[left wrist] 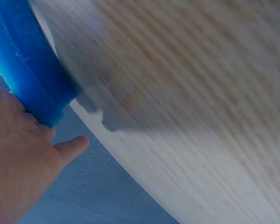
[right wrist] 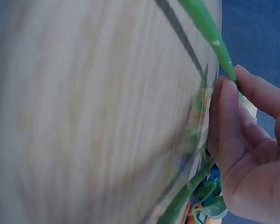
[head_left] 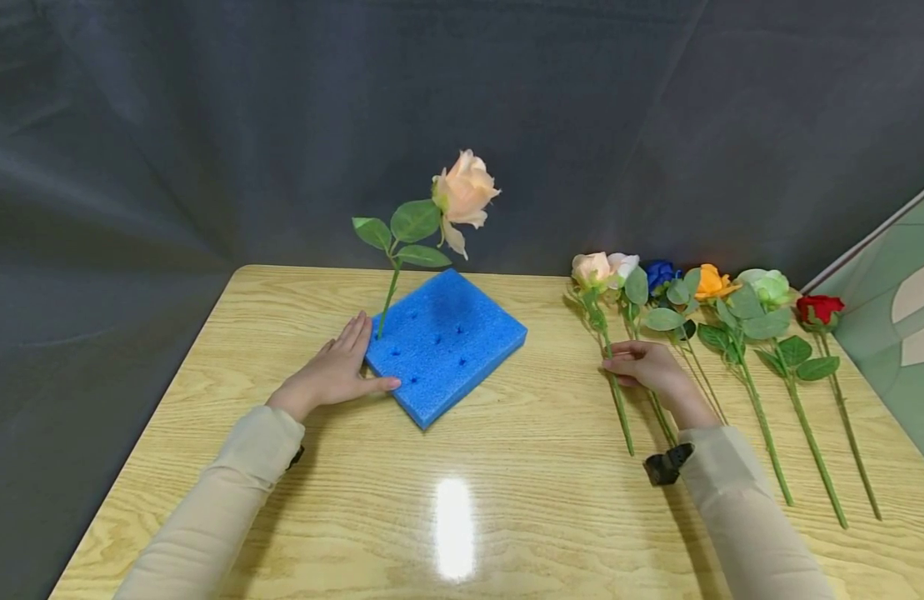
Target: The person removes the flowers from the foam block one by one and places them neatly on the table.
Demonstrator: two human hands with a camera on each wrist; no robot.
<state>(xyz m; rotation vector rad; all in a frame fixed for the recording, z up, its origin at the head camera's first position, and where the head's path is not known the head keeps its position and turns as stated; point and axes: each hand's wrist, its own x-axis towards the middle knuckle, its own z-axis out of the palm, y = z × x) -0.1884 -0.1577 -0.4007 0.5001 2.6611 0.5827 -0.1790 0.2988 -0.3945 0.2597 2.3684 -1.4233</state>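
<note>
A blue foam block [head_left: 462,333] with several small holes lies on the table, and one peach artificial rose [head_left: 467,193] stands in it near its left corner, leaning right. My left hand [head_left: 334,372] rests against the block's left edge with fingers extended and thumb over the near side; the left wrist view shows this hand [left wrist: 30,154] beside the blue foam. On the right, my right hand [head_left: 649,367] pinches the green stem [right wrist: 210,32] of another peach rose [head_left: 592,271] between thumb and fingertips. That stem is a little off the tabletop in the right wrist view.
Right of the held rose lie a white rose [head_left: 622,267], a blue rose [head_left: 661,273], an orange rose [head_left: 712,283], a pale green rose [head_left: 767,287] and a red rose [head_left: 820,310], stems toward me. A dark curtain [head_left: 551,125] hangs behind the wooden table [head_left: 551,500].
</note>
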